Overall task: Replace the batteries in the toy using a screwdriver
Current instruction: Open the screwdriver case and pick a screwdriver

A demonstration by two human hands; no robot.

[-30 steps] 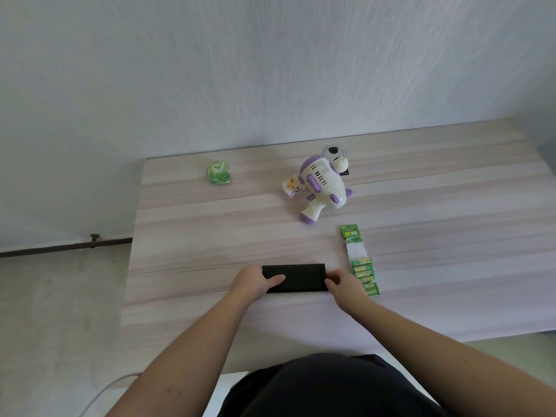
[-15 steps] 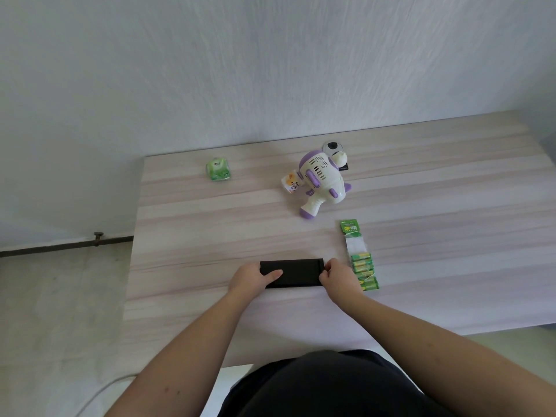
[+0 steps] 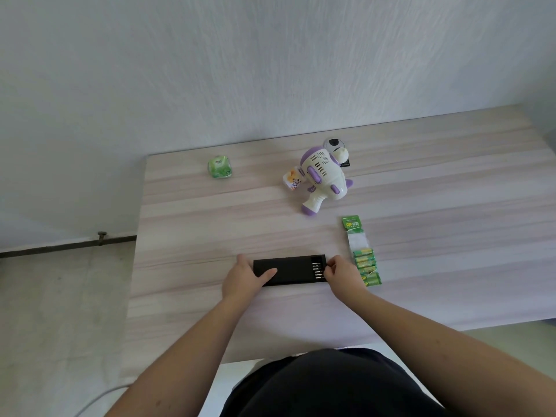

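A flat black screwdriver case (image 3: 290, 268) lies on the wooden table (image 3: 421, 191) in front of me. My left hand (image 3: 244, 279) holds its left end, thumb lying on top. My right hand (image 3: 341, 273) pinches the inner tray at the right end, where a row of several silver bits (image 3: 317, 269) shows. A white and purple toy (image 3: 323, 176) lies farther back, on its side. A green strip pack of batteries (image 3: 362, 255) lies just right of my right hand.
A small green tissue pack (image 3: 220, 167) sits near the table's far left corner. The white wall runs behind the table. Grey floor and a pipe (image 3: 69, 243) lie to the left; a cable (image 3: 96, 398) trails at the lower left.
The case's inner tray has slid out to the right under my right hand, uncovering the row of bits. My left hand stays on the left end.
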